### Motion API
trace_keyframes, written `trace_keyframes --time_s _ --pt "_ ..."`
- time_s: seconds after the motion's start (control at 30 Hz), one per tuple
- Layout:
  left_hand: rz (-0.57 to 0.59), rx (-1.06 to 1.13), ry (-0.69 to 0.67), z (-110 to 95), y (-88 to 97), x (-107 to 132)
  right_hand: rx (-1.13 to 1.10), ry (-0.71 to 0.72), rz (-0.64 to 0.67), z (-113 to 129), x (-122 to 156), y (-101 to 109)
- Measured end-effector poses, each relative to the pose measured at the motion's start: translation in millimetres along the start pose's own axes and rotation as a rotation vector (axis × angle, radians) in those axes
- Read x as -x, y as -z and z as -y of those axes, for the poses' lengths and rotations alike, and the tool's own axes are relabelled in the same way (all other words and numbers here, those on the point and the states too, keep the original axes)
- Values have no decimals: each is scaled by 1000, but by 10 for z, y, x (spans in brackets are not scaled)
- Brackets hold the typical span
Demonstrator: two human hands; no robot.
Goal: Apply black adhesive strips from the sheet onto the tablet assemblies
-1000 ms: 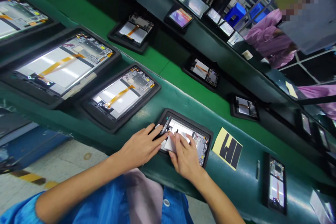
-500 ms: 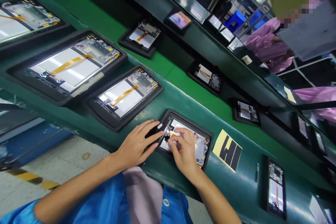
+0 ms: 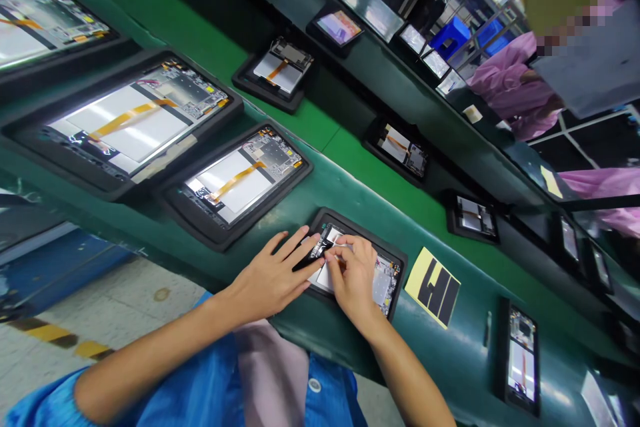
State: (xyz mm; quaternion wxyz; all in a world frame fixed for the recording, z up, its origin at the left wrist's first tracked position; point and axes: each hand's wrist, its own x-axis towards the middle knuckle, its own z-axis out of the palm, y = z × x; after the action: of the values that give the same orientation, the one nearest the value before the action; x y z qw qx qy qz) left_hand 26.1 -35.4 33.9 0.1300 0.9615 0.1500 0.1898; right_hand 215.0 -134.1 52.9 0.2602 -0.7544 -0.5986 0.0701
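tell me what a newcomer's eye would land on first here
Likely the bare left hand and bare right hand, low in the centre at an open, black-framed rectangular tablet. Just right of it, a yellow rectangular sheet with black strips stands out on the dark green bench. At left, a flat orange ribbon cable crosses another open tablet.

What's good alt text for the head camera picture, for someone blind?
A person's left hand and right hand work over an opened tablet-like device in a black tray on a green bench, left spread, right bunched. A yellow sheet with black strips lies to the right; more opened devices lie nearby.
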Motion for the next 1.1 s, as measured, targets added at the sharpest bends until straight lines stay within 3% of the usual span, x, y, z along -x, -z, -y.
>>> trace_keyframes --time_s 0.23,0.33,0.47,0.57,0.7,0.87,1.1 --pt "61 29 42 18 -31 -19 -1 39 -82 -29 -31 18" --pt "75 43 63 -4 -47 -37 4 93 -128 -71 58 166" --pt "72 78 111 -22 -95 -46 42 201 -69 -198 407 427" --pt "4 139 119 33 -116 -20 142 292 6 -307 700 534" --pt "-172 272 155 173 -61 20 313 431 15 -384 894 507" --pt "-360 350 189 275 87 66 222 505 -38 -386 840 551" --pt "-451 389 234 235 140 150 278 456 -171 -360 336 1090"
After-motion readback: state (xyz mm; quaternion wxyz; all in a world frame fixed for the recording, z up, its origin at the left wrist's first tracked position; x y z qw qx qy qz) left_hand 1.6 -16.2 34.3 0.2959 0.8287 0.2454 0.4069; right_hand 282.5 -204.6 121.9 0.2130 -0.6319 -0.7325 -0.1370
